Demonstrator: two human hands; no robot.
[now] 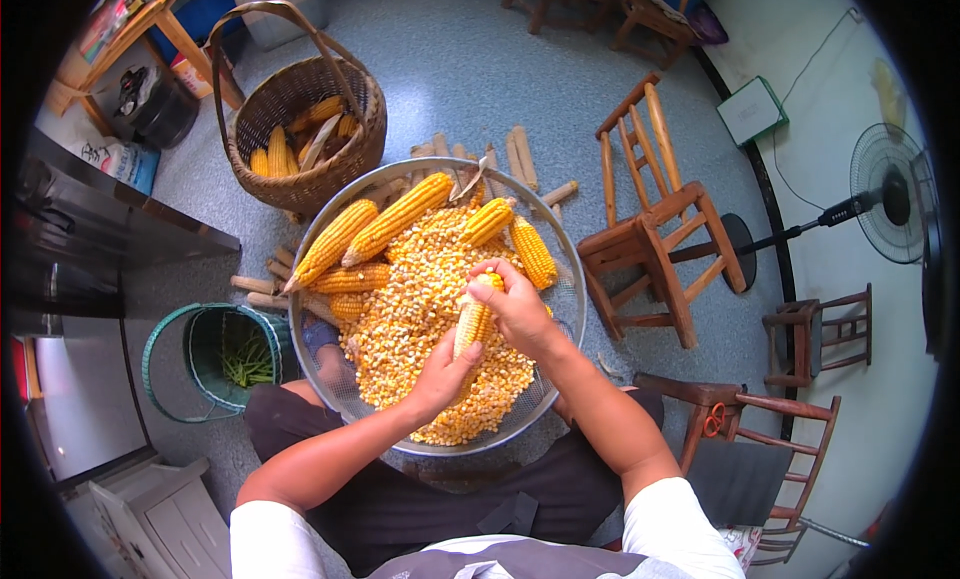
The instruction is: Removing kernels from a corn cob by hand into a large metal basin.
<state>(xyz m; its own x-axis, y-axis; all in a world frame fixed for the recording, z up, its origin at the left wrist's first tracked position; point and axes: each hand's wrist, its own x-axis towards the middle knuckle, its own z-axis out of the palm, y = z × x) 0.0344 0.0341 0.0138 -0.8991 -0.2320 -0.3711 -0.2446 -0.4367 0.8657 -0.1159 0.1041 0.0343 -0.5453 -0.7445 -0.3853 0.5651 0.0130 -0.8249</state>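
An ear of corn, some of its kernels gone, is held upright between my hands. My left hand grips its lower part, while my right hand has its fingers and thumb around the top. Beneath them, a heap of loose corn kernels fills much of a round sieve with a metal rim and mesh bottom. Several whole yellow ears lie around the heap, mostly on its far and left sides. The underside of the held ear is partly hidden by my fingers.
Beyond the sieve at left stands a wicker basket with more ears. Bare cobs lie on the floor past the rim. A green basket holding green stalks is at left. Wooden chairs and a standing fan are at right.
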